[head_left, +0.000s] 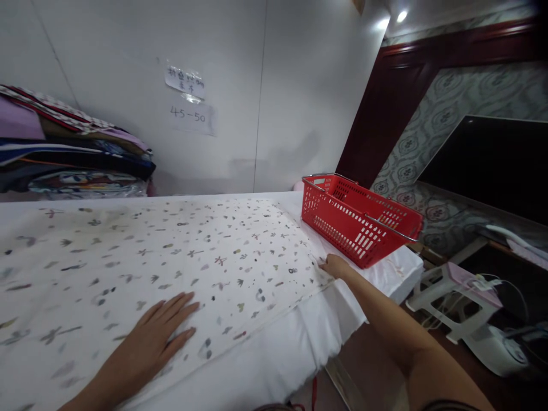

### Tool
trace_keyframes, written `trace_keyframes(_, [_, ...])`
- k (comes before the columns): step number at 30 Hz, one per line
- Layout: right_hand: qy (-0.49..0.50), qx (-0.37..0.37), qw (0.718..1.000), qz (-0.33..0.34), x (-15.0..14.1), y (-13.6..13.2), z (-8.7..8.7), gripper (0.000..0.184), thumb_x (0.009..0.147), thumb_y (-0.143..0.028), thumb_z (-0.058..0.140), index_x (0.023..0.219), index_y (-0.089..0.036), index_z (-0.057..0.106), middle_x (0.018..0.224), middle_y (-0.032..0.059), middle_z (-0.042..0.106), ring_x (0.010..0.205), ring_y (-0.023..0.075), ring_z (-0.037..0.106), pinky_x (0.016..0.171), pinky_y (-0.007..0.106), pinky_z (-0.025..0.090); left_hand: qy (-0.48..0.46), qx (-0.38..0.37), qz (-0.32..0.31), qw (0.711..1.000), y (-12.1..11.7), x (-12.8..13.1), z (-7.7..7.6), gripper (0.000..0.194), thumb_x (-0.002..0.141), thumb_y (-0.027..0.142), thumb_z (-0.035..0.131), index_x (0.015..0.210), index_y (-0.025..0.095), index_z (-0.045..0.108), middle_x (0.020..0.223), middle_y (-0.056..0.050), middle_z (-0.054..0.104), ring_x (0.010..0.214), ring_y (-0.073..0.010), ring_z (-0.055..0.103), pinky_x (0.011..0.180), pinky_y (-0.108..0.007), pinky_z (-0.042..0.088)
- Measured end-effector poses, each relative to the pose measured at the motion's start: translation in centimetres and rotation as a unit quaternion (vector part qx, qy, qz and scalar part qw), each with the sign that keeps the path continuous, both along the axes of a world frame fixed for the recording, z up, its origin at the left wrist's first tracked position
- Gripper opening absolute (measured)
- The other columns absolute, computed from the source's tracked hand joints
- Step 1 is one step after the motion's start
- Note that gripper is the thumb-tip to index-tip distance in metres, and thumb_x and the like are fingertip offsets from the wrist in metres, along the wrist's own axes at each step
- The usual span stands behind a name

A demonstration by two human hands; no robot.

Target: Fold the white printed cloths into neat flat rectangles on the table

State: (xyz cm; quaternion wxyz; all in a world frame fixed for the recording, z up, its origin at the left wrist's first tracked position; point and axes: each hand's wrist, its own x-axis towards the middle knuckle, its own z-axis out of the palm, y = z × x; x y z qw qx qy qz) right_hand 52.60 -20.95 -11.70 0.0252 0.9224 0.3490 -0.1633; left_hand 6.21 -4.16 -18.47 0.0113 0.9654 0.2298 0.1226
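A white cloth with small printed motifs [171, 251] lies spread over a white-covered table [299, 342]. My left hand [158, 334] rests flat on the cloth near its front edge, fingers stretched out. My right hand [334, 265] reaches to the cloth's right edge, fingers closed on the fabric there, just in front of a red plastic basket [357, 220].
The red basket stands at the table's right end. A stack of folded fabrics [72, 154] sits at the back left against a white wall with paper labels [188, 97]. To the right, below the table, are a white stool [449, 297], cables and a dark screen [492, 165].
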Motion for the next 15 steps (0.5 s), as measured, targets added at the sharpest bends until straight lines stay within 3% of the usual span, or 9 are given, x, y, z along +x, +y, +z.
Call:
trace_keyframes(7, [0.004,0.08,0.997,-0.024,0.6,-0.7,0.3,0.014,0.075,-0.021,0.06,0.085,-0.015,0.067,0.085,0.0073,0.07,0.08,0.0177,0.063,0.058,0.02,0.041,-0.016,0.016,0.002,1.0,-0.1,0.0,0.4,0.054,0.084,0.057,0.043,0.134,0.036,0.042,0.141,0.003,0.039,0.128,-0.0239,0.04,0.107,-0.041,0.033])
trace_keyframes(12, [-0.001,0.087,0.995,-0.039,1.8,-1.7,-0.1,0.018,0.077,-0.011,0.051,0.089,-0.011,0.066,0.089,0.0093,0.069,0.079,0.017,0.063,0.059,0.02,0.041,-0.017,0.032,-0.007,0.999,0.4,-0.3,-0.6,0.055,0.085,0.055,0.043,0.136,0.037,0.036,0.143,0.004,0.037,0.129,-0.0234,0.039,0.107,-0.04,0.031])
trace_keyframes(15, [-0.008,0.083,0.996,-0.029,2.0,-1.6,-0.5,0.018,0.078,-0.013,0.053,0.089,-0.011,0.066,0.095,0.0116,0.068,0.087,0.0192,0.063,0.064,0.021,0.041,-0.003,0.021,-0.005,1.0,1.0,-0.5,-1.3,0.055,0.085,0.056,0.043,0.137,0.037,0.036,0.143,0.004,0.036,0.129,-0.0236,0.038,0.107,-0.041,0.031])
